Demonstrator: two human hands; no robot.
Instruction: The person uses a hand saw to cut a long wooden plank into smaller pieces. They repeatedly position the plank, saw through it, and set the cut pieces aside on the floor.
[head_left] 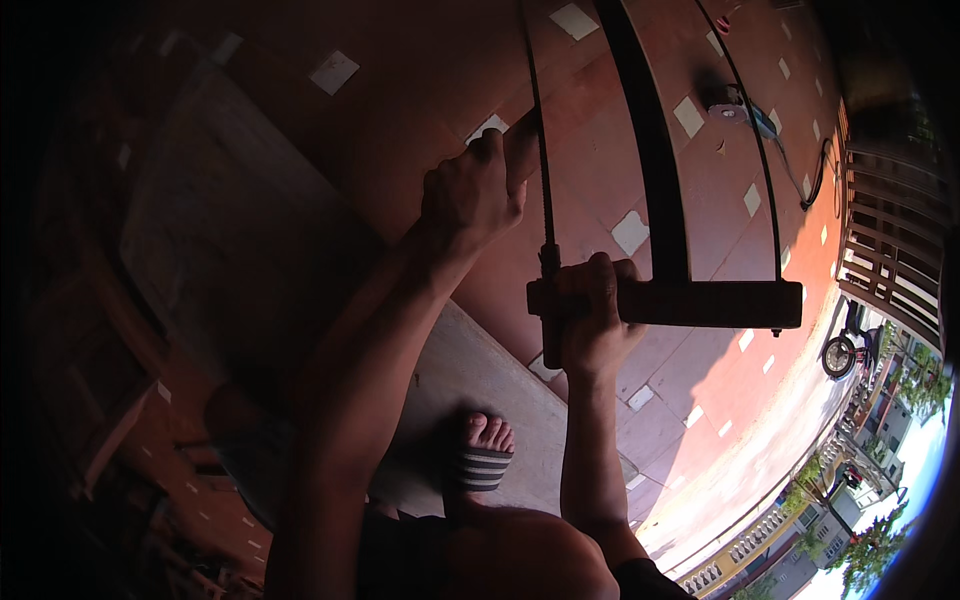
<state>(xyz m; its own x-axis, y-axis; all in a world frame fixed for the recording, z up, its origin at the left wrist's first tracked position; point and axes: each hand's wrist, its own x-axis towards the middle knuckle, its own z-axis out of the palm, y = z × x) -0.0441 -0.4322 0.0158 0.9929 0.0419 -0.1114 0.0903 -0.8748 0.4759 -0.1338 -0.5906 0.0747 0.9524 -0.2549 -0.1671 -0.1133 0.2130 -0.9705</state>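
Note:
My right hand (600, 315) is wrapped round the near end of a wooden frame saw (715, 303), at the handle below its blade. The thin toothed blade (546, 190) runs away from me along the saw's left side. A dark middle beam and a thin tension line lie parallel to it on the right. Left of the blade, my left hand (472, 195) is closed round a short brown piece of wood (521, 150). The wood's far end meets the blade line; whether the teeth are in it I cannot tell.
A power tool (735, 110) with a cord lies on the red tiled floor (590, 130). Under my foot in a striped sandal (482, 468) is a grey slab (490, 370). Slatted wooden furniture (895, 235) stands at right, with a motorbike (845, 350) beyond.

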